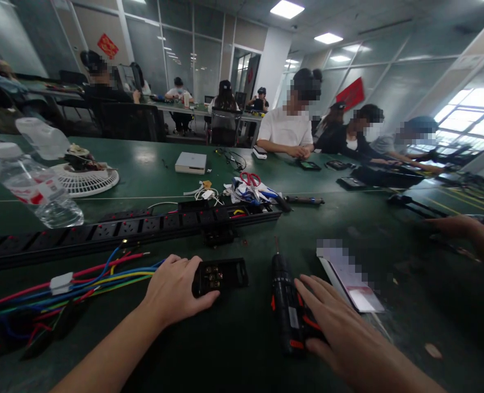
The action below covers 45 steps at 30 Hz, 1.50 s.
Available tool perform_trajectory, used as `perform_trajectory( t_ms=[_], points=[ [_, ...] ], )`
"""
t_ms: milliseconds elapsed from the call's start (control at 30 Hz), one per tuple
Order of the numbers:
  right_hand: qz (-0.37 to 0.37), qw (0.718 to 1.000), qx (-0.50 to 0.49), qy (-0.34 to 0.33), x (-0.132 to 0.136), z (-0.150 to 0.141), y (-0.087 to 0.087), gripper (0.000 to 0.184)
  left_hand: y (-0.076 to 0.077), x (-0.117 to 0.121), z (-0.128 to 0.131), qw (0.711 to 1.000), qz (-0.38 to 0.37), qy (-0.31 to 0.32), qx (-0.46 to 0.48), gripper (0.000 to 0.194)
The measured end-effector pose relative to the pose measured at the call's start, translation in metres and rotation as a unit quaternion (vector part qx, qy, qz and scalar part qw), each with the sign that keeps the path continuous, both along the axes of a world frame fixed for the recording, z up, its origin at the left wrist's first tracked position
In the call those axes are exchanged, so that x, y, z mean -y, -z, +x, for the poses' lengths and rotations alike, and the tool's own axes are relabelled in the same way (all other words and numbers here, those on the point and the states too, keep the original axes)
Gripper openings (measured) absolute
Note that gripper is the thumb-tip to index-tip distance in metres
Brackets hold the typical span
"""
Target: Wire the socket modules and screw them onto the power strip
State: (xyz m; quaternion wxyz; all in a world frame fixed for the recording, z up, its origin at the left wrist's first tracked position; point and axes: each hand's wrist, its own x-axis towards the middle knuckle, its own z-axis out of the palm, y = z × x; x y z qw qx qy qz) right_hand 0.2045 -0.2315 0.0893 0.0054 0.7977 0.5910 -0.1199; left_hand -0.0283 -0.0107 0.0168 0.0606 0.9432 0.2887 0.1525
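My left hand (175,289) is closed on the left end of a black plastic block (229,274) with brass-coloured terminals on top, its thumb along the near side. Coloured wires (114,284) in red, blue, yellow and green run up to that hand from the left. A black and orange cordless drill (285,305) lies on the table, its bit pointing away from me. Alongside its right side is my right hand (335,322), fingers stretched out and seeming to touch the drill. Behind my left hand lies a long black power strip (114,232).
Scissors (250,180), a screwdriver (307,201) and white cables lie past the strip. A water bottle (41,191) and white fan grille (88,183) are at left. A phone (348,278) lies right of the drill. Another person's hand (466,232) reaches in at right.
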Motion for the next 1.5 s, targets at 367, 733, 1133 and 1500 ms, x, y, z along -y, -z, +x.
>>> perform_trajectory(
  t_ms=[367,733,1133,1500],
  points=[
    [0.139,0.970,-0.023,-0.197,-0.108,-0.101,0.020,0.070,-0.002,0.020,-0.018,0.999,-0.016,0.049,0.014,0.053],
    [0.156,0.970,-0.083,-0.165,-0.095,-0.104,0.039,0.062,0.005,0.023,-0.038,0.996,-0.026,0.085,0.011,0.025],
    [0.166,0.970,-0.099,-0.145,-0.102,-0.098,0.052,0.064,0.025,0.014,-0.036,0.993,0.033,0.095,0.059,0.016],
    [0.146,0.978,-0.087,-0.118,-0.100,-0.096,0.038,0.060,0.017,0.008,-0.044,0.992,0.094,0.059,0.060,0.019]
  ],
)
